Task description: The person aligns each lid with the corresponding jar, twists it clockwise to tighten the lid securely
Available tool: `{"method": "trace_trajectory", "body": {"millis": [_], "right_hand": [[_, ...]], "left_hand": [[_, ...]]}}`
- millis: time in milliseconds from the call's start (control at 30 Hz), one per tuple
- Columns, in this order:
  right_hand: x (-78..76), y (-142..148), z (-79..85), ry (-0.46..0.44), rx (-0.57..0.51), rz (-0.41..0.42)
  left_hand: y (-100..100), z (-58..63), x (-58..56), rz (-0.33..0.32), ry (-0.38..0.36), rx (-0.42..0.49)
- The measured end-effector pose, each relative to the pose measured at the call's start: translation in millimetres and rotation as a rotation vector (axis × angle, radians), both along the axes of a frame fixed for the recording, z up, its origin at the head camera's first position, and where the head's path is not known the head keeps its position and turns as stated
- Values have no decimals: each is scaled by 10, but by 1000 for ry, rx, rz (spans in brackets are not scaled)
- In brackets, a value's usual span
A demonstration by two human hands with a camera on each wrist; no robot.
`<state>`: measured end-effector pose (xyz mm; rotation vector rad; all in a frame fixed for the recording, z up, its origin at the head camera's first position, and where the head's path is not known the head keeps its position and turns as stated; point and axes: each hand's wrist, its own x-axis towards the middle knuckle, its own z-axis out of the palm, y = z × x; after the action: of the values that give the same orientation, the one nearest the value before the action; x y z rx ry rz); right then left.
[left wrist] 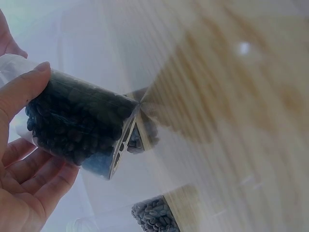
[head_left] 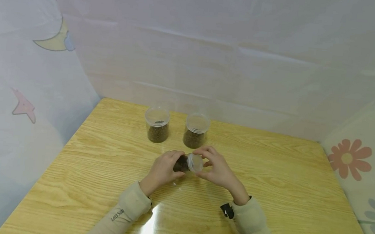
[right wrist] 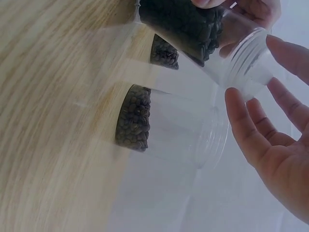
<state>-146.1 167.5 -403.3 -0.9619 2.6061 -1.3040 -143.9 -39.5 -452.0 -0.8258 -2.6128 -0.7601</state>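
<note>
My left hand grips a clear jar of dark coffee beans around its body, thumb on one side and fingers on the other. The jar is tilted, its mouth end toward my right hand. At that end is a translucent lid, pinched between the thumb and fingertips of my right hand. The beans fill much of the jar and have slid into a slanted heap. In the right wrist view, only part of my left hand shows behind the jar.
Behind my hands, two more clear jars stand upright on the wooden table: a left jar and a right jar, each partly filled with beans. The right one is close beyond my fingertips. A fabric backdrop borders the table.
</note>
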Motion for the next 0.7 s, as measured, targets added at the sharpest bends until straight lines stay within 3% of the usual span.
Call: {"method": "trace_trajectory", "body": {"millis": [700], "right_hand": [[56, -42, -5, -23, 72, -102]], "left_hand": [[-11, -17, 11, 0, 2, -8]]}}
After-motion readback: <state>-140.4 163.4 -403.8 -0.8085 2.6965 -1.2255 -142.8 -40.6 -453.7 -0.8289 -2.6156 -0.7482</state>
